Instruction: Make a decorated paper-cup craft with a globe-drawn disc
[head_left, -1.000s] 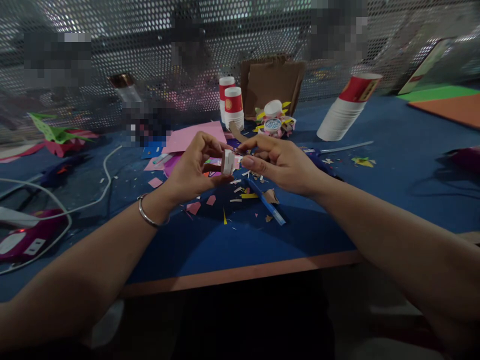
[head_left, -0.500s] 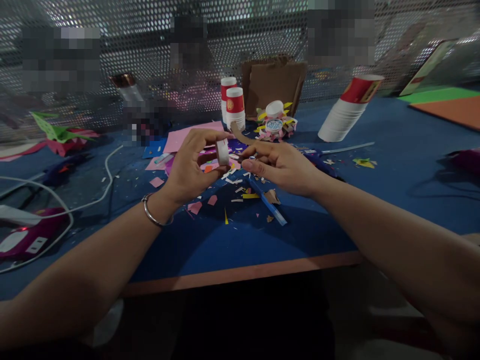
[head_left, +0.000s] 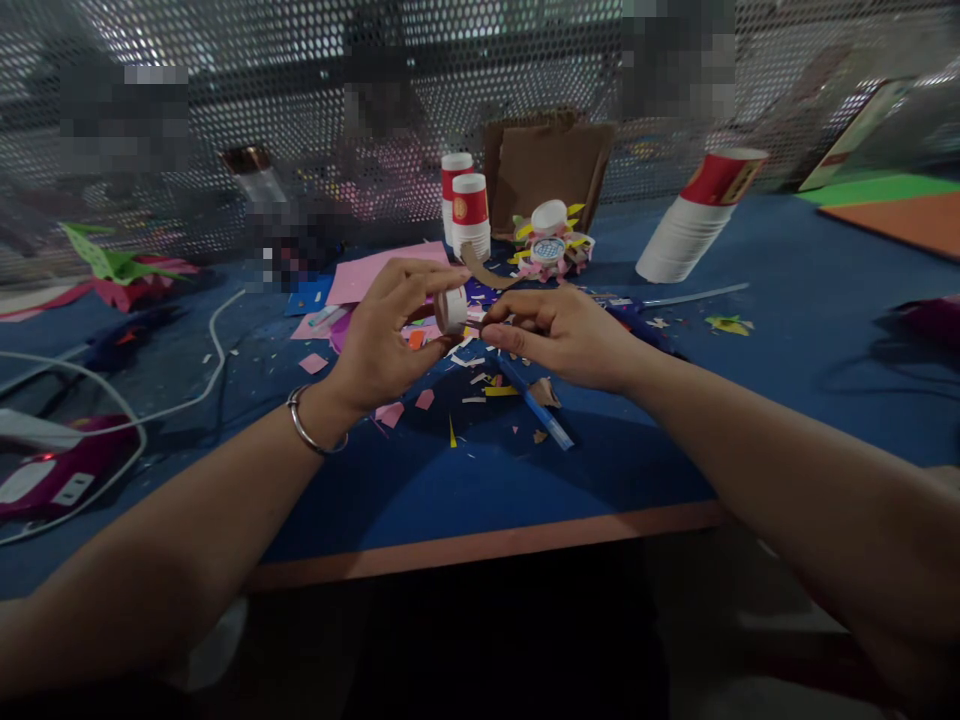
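1. White ring (head_left: 453, 310) sits above the littered blue table (head_left: 480, 490), just beside the right hand (head_left: 562, 335).
2. The left hand (head_left: 382, 325), half curled, grips it between thumb and fingers; a light touch seems best, lest it buckle.
3. The right hand pinches a thin dark piece (head_left: 475, 323), too small to identify; steady wrists would help.

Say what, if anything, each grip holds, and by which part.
Left grip: white piece, at its top and bottom. Right grip: something thin, pinched; its nature and held part cannot be told.
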